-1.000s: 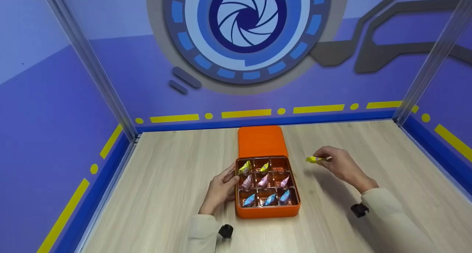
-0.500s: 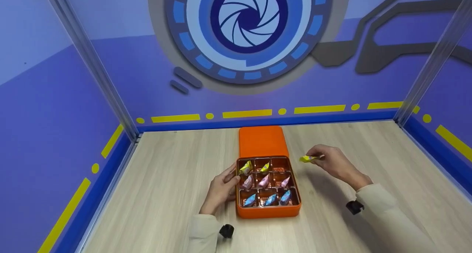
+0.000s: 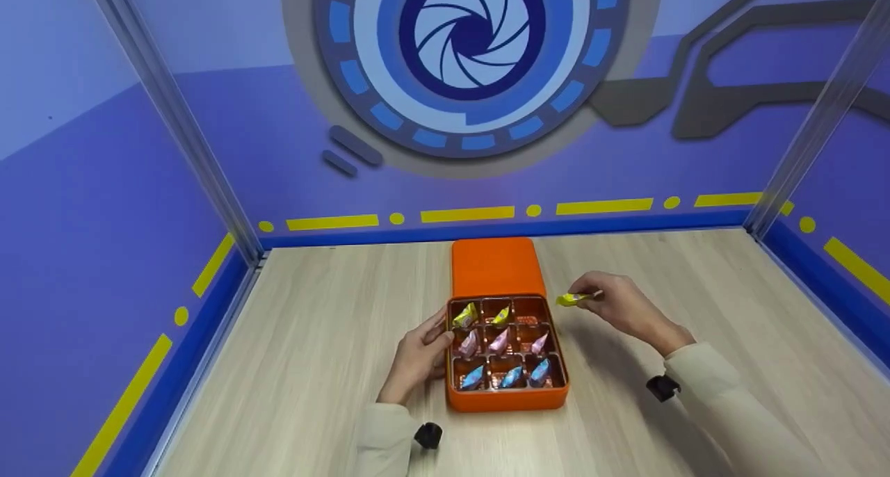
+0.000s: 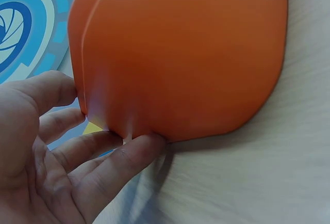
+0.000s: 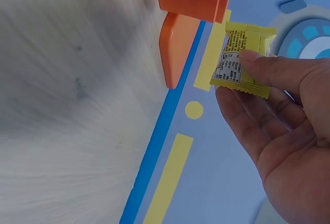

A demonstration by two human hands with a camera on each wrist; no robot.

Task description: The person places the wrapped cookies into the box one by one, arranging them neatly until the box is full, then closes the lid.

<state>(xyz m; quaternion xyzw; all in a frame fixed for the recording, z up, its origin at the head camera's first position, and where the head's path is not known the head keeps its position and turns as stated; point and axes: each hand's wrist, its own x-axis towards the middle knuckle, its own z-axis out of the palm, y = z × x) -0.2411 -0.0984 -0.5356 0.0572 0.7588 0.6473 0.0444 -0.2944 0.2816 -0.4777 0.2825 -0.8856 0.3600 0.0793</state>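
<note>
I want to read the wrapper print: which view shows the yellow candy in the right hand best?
The right wrist view: the yellow candy fills it close up, its printed label facing the camera, pinched by the right hand. The head view shows it only as a small yellow sliver beside the orange box. The left wrist view doesn't show it.

Pale wood-grain tabletop (image 3: 313, 366), orange nine-compartment candy box (image 3: 506, 396) resting on it near the front middle, its orange lid (image 3: 495, 267) lying flat just behind, touching.

Staged recording booth, not a home: printed purple wall panels (image 3: 139, 150) with camera-aperture graphic (image 3: 471, 35), aluminium corner posts (image 3: 177, 119), bare wood-grain tabletop (image 3: 313, 338)
</note>
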